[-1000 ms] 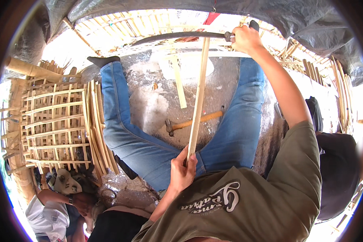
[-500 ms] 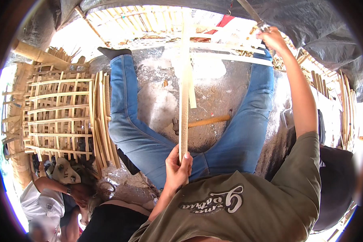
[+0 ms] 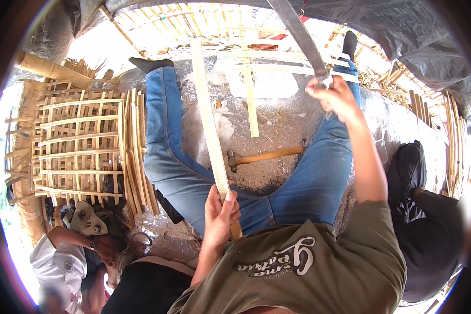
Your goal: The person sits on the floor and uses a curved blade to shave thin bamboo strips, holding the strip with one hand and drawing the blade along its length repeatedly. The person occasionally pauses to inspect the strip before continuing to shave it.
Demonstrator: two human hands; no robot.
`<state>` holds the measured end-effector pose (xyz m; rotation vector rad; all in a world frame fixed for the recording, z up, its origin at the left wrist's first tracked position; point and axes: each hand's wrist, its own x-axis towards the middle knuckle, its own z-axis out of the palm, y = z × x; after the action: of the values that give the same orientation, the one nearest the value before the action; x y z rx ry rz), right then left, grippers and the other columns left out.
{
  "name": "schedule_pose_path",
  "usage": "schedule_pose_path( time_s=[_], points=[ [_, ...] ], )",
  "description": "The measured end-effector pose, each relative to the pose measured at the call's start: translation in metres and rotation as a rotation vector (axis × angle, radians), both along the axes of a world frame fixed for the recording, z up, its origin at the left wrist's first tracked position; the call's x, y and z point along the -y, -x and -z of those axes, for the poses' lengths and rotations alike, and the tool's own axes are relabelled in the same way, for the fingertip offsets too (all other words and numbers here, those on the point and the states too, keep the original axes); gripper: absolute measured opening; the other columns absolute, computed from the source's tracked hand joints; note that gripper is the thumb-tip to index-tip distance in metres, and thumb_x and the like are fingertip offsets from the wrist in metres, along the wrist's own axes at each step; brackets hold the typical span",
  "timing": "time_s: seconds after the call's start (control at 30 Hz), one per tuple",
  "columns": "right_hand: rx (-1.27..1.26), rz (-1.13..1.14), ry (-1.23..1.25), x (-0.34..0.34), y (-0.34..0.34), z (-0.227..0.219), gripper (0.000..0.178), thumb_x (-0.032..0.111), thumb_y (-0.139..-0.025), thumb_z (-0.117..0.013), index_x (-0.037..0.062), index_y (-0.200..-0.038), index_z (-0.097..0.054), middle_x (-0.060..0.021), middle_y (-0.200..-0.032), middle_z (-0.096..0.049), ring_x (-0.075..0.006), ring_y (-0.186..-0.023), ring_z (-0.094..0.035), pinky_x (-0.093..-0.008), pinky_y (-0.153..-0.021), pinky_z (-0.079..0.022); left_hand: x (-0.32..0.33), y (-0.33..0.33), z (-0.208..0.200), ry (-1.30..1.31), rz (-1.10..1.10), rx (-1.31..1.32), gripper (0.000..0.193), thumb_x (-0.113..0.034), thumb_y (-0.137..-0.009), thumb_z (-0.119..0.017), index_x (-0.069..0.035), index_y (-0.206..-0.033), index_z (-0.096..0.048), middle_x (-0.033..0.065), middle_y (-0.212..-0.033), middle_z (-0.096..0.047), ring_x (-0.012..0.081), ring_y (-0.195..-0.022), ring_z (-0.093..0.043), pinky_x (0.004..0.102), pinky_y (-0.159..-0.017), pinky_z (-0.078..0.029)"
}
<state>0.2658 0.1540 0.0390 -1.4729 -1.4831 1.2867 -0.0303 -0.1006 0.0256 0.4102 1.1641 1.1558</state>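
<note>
My left hand [image 3: 221, 213] is closed around the near end of a long pale bamboo strip [image 3: 206, 112]. The strip rises away from my lap and leans left at its far end. In my right hand [image 3: 340, 100], raised over my right leg, is the handle of a machete [image 3: 300, 37]. Its long dark blade points away and to the left, apart from the strip. Beyond my lap, a few crossed bamboo strips [image 3: 253, 107] lie between my outstretched legs. A hammer [image 3: 269, 156] with a wooden handle rests on the ground nearer to me.
A woven bamboo lattice panel [image 3: 78, 149] lies at the left, with a bundle of bamboo strips [image 3: 136, 157] beside it. Another person [image 3: 63, 261] sits at the lower left, and one in dark clothes [image 3: 429, 246] at the right. Dark plastic sheeting [image 3: 403, 31] hangs at the far right.
The bamboo strip's far end has swung left, from upright to leaning. My right hand has come down and nearer with the machete, its blade now closer to the middle.
</note>
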Motion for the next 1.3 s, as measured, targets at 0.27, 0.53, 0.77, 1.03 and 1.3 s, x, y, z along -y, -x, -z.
schedule_pose_path(
  time_s=[0.27,0.53,0.77,1.03,1.3],
  points=[
    [-0.400,0.087,0.113,0.062,0.027,0.039,0.011,0.007,-0.089,-0.072,-0.0009,-0.093,-0.067,0.0046,-0.059,-0.051,-0.0022,-0.044,-0.041,-0.0225,-0.040,-0.029,-0.021,0.000,0.010,-0.286,0.023,-0.216,0.027,-0.026,-0.106,-0.055,-0.005,-0.120,-0.047,-0.0030,-0.073,-0.044,0.0014,-0.053,-0.035,0.0177,-0.045,-0.029],
    [-0.617,0.014,0.221,0.080,0.013,0.040,0.017,0.014,-0.094,-0.070,-0.0027,-0.093,-0.065,0.0056,-0.051,-0.041,-0.0034,-0.038,-0.036,-0.0240,-0.039,-0.027,-0.052,-0.006,0.017,-0.480,-0.117,-0.173,0.041,-0.021,-0.109,-0.046,-0.015,-0.147,-0.030,0.0071,-0.088,-0.055,0.0090,-0.061,-0.052,0.0267,-0.054,-0.051],
    [-0.872,0.037,0.296,0.087,-0.002,0.067,0.018,0.013,-0.093,-0.069,-0.0032,-0.097,-0.065,0.0063,-0.052,-0.037,-0.0042,-0.039,-0.033,-0.0255,-0.040,-0.025,-0.052,-0.033,0.048,-0.597,-0.008,-0.082,0.038,0.000,-0.102,-0.051,-0.003,-0.138,-0.038,0.0175,-0.107,-0.066,0.0273,-0.103,-0.068,0.0477,-0.091,-0.059],
    [-0.826,0.018,0.378,0.093,-0.007,0.087,0.024,0.016,-0.092,-0.070,-0.0038,-0.104,-0.064,0.0057,-0.054,-0.037,-0.0058,-0.042,-0.036,-0.0262,-0.042,-0.029,-0.051,-0.039,0.056,-0.506,-0.060,-0.084,0.040,-0.001,-0.100,-0.055,-0.004,-0.137,-0.039,0.0182,-0.109,-0.067,0.0316,-0.100,-0.070,0.0459,-0.090,-0.060],
    [-0.691,-0.115,0.466,0.106,0.012,0.090,0.029,0.021,-0.091,-0.074,-0.0014,-0.108,-0.068,0.0017,-0.060,-0.051,-0.0095,-0.050,-0.052,-0.0275,-0.049,-0.043,-0.055,-0.037,0.061,-0.503,-0.114,-0.094,0.040,0.006,-0.097,-0.056,-0.002,-0.134,-0.044,0.0105,-0.112,-0.062,0.0232,-0.107,-0.066,0.0415,-0.091,-0.059]
  ],
)
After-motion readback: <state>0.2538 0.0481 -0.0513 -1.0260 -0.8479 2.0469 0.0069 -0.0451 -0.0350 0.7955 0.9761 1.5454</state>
